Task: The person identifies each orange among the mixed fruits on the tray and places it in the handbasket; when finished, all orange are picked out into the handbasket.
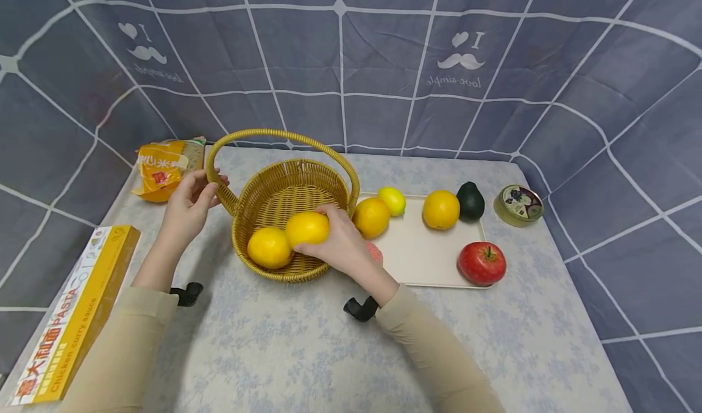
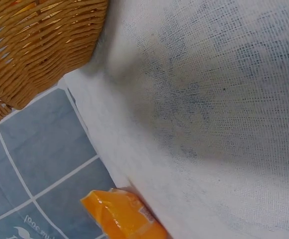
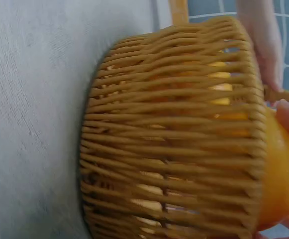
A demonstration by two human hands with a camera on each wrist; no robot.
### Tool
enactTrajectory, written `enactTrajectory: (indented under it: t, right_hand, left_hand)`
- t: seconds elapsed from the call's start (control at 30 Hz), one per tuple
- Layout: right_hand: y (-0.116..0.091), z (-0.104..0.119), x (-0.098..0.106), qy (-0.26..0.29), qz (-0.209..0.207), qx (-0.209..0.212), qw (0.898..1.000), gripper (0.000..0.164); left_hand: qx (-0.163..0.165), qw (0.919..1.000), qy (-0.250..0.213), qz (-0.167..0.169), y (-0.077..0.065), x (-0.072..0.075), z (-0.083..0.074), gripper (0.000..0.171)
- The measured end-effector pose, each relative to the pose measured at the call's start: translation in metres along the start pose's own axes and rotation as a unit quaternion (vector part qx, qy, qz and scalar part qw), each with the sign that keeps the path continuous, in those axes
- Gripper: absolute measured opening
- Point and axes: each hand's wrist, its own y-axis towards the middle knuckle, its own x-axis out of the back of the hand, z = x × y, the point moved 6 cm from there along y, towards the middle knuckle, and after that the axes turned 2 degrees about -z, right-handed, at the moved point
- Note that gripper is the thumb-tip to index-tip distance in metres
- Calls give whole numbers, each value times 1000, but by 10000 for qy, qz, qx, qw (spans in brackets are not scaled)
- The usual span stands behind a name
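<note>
The left hand (image 1: 192,201) holds the left foot of the arched handle (image 1: 285,135) of a wicker basket (image 1: 285,201), thumb on the near side and fingers beyond it. The right hand (image 1: 336,236) grasps an orange (image 1: 308,227) between thumb and fingers at the right part of the basket's mouth; in the right wrist view this orange stands partly above the rim. A yellow fruit (image 1: 270,248) lies inside the basket at the front left, just beside the held one; whether the two touch is hard to tell. The basket stands upright on the counter (image 1: 263,352), which has a pale, blue-flowered cloth. To its right is a white tray (image 1: 419,251), its left end hidden by the basket and right hand. At the tray's left end sit a second orange (image 1: 372,218) and, behind it, a lemon (image 1: 392,201); a pink thing (image 1: 375,253) shows partly past the right hand. Near the tray's back right corner are a third orange (image 1: 441,209) and an avocado (image 1: 470,201), side by side, and at its front right a red fruit (image 1: 482,263). A round tin (image 1: 518,206) stands right of the tray. Behind the left hand lies an orange bag (image 1: 161,168), and a pasta box (image 1: 77,315) lies along the counter's left edge. A grey-blue checked curtain (image 1: 384,53) hangs behind.
</note>
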Motion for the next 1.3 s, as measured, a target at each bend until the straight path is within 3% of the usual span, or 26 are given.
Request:
enactTrajectory:
  t: [0.27, 0.43, 0.63, 0.73, 1.03, 1.3]
  right_hand:
    - [4, 2, -10, -711, -205, 5, 9973, 78]
    - [7, 5, -14, -1463, -191, 178, 9889, 77]
    - [6, 8, -24, -2198, 340, 476, 9738, 76]
    - [4, 8, -28, -2300, 531, 604, 9698, 75]
    - [2, 6, -25, -2046, 440, 620, 9759, 75]
    - [0, 8, -26, -2241, 661, 679, 9699, 74]
  left_hand:
    - [-107, 9999, -38, 16, 0, 0, 1, 48]
    - [-120, 9999, -78, -10, 2, 1, 3, 45]
    - [-102, 9999, -90, 2, 2, 1, 4, 44]
    - [-174, 9998, -51, 5, 2, 1, 3, 43]
    - [-251, 9997, -45, 1, 2, -1, 1, 42]
    - [-130, 9999, 34, -54, 2, 0, 3, 45]
